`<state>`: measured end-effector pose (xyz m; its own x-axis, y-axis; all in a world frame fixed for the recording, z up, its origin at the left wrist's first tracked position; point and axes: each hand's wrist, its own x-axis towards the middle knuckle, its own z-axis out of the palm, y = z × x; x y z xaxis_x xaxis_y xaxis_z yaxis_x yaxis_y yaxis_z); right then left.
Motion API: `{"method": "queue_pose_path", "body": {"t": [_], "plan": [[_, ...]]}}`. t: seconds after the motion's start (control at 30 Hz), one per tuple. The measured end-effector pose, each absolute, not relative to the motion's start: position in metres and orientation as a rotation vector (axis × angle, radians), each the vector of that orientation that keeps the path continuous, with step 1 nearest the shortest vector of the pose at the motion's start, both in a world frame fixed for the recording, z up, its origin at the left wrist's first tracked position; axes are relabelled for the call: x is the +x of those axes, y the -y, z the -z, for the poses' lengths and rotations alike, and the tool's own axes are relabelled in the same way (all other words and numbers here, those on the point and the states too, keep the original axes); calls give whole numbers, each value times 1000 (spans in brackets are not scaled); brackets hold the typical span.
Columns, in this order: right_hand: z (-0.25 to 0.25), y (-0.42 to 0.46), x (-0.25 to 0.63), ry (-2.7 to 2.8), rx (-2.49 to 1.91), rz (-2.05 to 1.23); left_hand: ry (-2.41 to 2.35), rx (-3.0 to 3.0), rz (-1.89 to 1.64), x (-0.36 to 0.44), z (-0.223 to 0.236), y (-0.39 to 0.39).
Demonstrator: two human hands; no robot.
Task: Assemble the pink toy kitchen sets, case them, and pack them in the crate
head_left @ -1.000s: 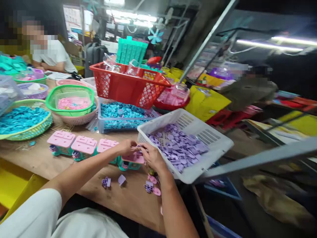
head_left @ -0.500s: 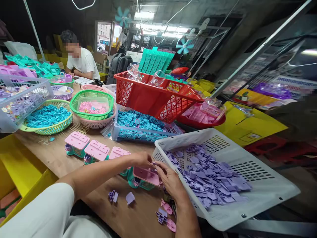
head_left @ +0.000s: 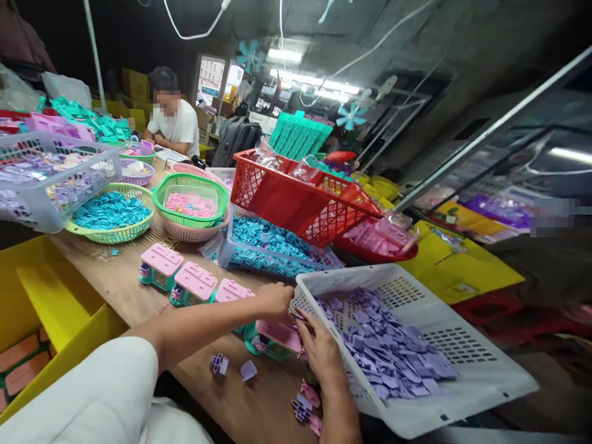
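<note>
My left hand (head_left: 279, 300) and my right hand (head_left: 320, 349) meet at the near left corner of a white crate. Their fingers are closed together around something too small and hidden to name. Just below them stands a pink-topped, teal-based toy vehicle (head_left: 279, 336), partly covered by my left hand. More such toys with pink tops (head_left: 196, 280) line up to the left. On the table in front lie a small purple piece with dark loops (head_left: 219, 364) and a flat lilac piece (head_left: 248, 370). Beside my right wrist lie pink pieces (head_left: 310, 393) and another purple piece (head_left: 301, 408).
The white crate (head_left: 485, 385) holds many flat lilac pieces. Behind it, a red basket (head_left: 296, 203) rests over a clear bin of blue parts (head_left: 271, 240). Green (head_left: 160, 206) and yellow baskets (head_left: 111, 235) stand left. Another person (head_left: 178, 126) sits at the far end.
The view has shifted, so the scene sits further right and lower on the left side. My hands stay together at the crate corner, with my left fingers more curled.
</note>
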<state>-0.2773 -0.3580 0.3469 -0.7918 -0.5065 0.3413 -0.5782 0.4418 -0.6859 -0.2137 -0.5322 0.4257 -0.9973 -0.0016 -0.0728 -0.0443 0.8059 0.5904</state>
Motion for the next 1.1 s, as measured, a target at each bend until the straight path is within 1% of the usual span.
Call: {"method": "queue_pose_path", "body": {"t": [0.07,0.13,0.17,0.23,0.3,0.4,0.47,0.57,0.67,0.73,0.8,0.9,1.0,1.1], "plan": [[-344,351,-253,2394,956,-1114,-3057,225,-944,-177,-413,536],[-332,343,-218,2208,963,-942,-3156,832,-916,-131,-383,540],[-322,341,-199,2149,1005,-863,-3193,935,-922,-108,-364,542],[-297,341,-164,2123,1172,-729,-3238,822,-927,-67,-326,545],[-270,345,-141,2176,1308,-627,-3207,633,-888,-44,-298,547],[-244,352,-131,2262,1333,-627,-3138,545,-825,-41,-281,548],[-244,356,-132,2305,1296,-752,-3120,567,-821,-48,-283,552],[-262,361,-126,2397,1164,-999,-3181,525,-901,-49,-289,566],[-284,365,-117,2543,921,-1276,-3299,420,-1001,-45,-291,587],[-294,369,-117,2579,692,-1544,-3402,411,-979,-47,-293,600],[-303,375,-121,2513,465,-1914,-3487,493,-982,-51,-300,605],[-316,387,-128,2247,200,-2448,-3513,695,-1118,-57,-322,597],[-329,402,-134,2022,61,-2767,-3495,798,-1268,-65,-345,579],[-339,415,-137,1905,4,-2963,-3483,798,-1339,-76,-358,565]]}}
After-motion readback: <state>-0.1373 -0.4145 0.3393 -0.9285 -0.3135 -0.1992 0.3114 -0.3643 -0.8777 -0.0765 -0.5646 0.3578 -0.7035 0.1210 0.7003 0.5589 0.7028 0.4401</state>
